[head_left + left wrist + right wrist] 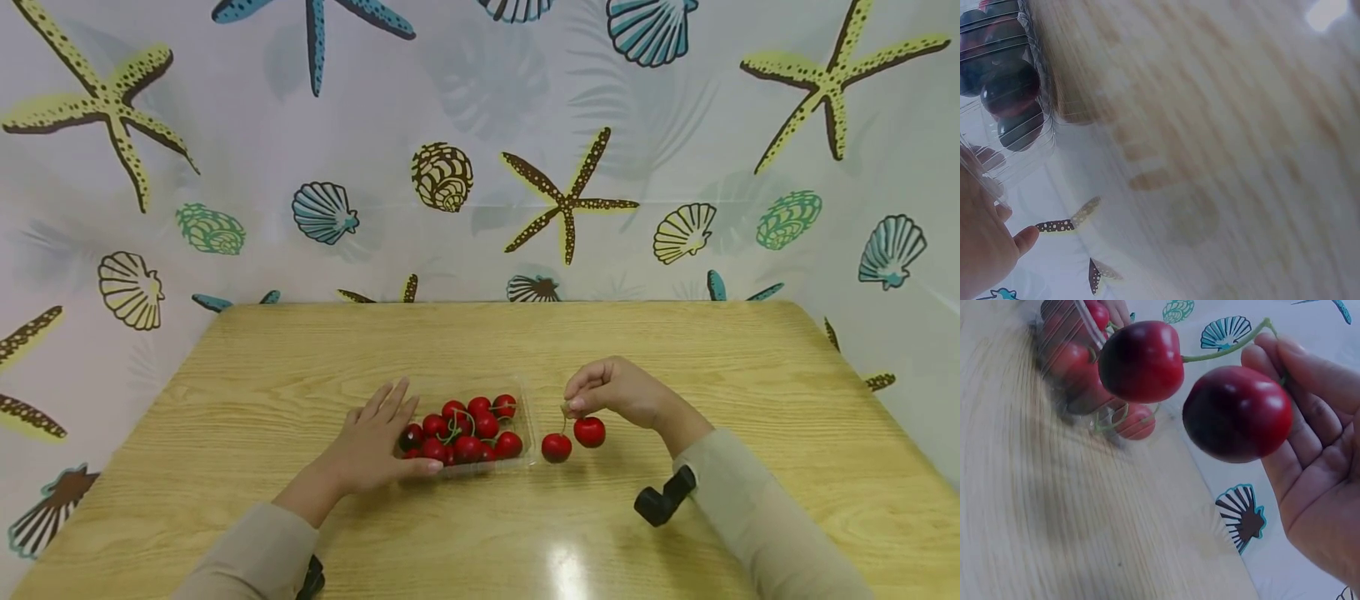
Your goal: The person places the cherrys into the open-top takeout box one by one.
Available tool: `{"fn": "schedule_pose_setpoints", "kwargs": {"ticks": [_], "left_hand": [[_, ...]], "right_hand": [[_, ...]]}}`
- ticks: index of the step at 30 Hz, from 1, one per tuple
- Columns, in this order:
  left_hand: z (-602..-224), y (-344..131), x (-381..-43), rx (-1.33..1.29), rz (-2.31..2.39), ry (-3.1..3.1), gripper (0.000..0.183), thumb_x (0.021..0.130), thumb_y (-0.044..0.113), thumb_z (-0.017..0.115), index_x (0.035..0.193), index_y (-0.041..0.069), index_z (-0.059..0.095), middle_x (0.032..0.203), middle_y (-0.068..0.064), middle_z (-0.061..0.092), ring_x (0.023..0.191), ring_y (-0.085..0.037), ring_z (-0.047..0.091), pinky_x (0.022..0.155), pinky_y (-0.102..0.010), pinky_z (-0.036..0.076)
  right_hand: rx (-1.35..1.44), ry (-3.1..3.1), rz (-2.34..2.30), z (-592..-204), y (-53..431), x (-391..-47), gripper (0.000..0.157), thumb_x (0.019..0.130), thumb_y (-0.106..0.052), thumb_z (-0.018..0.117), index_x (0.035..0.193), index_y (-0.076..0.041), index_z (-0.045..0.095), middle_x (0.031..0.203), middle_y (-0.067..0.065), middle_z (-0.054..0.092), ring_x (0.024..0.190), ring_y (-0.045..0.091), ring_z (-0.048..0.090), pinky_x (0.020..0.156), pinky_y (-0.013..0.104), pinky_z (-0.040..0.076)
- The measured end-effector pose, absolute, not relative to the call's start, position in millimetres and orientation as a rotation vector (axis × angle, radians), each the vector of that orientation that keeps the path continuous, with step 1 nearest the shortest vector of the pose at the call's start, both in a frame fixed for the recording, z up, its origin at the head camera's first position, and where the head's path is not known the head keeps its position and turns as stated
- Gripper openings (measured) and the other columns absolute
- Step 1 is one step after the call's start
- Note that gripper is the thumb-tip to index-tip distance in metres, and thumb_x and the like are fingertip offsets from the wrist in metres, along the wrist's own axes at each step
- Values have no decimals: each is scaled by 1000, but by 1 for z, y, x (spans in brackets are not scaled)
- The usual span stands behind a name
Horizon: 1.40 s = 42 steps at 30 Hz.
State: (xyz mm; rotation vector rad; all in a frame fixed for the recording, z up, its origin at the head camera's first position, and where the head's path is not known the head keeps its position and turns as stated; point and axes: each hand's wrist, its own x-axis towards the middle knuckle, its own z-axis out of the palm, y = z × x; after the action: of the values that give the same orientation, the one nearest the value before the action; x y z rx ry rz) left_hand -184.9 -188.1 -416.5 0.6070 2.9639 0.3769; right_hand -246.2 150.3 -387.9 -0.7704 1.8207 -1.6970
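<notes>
A clear plastic box (531,433) of red cherries (467,448) sits on the table. My left hand (377,442) rests against the box's left end, fingers spread and fairly straight; the left wrist view catches only part of this hand (985,244) beside the clear wall. Just right of the box, my right hand (617,392) pinches the green stems of a pair of cherries (557,448) between thumb and fingertips. In the right wrist view the two cherries (1238,414) hang side by side from stems that meet at the fingertips, above the table.
The wood-grain table (675,333) reaches back to a white cloth (465,108) printed with shells and starfish. Each sleeve carries a black wrist mount, such as the one (663,497) on the right. Light glares on the table's front.
</notes>
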Motion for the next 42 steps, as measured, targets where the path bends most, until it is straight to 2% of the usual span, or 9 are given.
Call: {"fn": "schedule_pose_setpoints", "kwargs": {"ticks": [12,26,36,42], "left_hand": [[-418,-188,-185,605,383,2965,101,67,75,39,137,6,22,144,-10,2,129,-31,1,93,-59,10],[-418,-189,-185,600,391,2963,102,66,76,39,137,5,23,144,-10,2,129,-31,1,92,-59,10],[-417,-189,-185,617,373,2973,100,67,75,39,137,5,23,143,-11,3,129,-30,0,92,-59,13],[-417,-189,-185,609,367,2965,101,66,76,37,137,5,23,143,-10,2,129,-30,-1,92,-59,13]], "right_hand": [[-778,1713,-1842,-379,125,-247,19,81,2,56,79,-14,66,76,0,65,72,12,61,73,31,46],[-665,1668,-2050,-383,90,-247,32,81,13,46,77,-13,66,76,2,64,70,12,62,69,28,48],[-632,1605,-2143,-394,66,-245,33,80,14,47,77,-12,66,75,2,64,69,12,62,67,27,48],[-592,1652,-2149,-398,54,-242,27,80,10,51,77,-13,65,75,1,64,70,11,62,67,27,48]]}}
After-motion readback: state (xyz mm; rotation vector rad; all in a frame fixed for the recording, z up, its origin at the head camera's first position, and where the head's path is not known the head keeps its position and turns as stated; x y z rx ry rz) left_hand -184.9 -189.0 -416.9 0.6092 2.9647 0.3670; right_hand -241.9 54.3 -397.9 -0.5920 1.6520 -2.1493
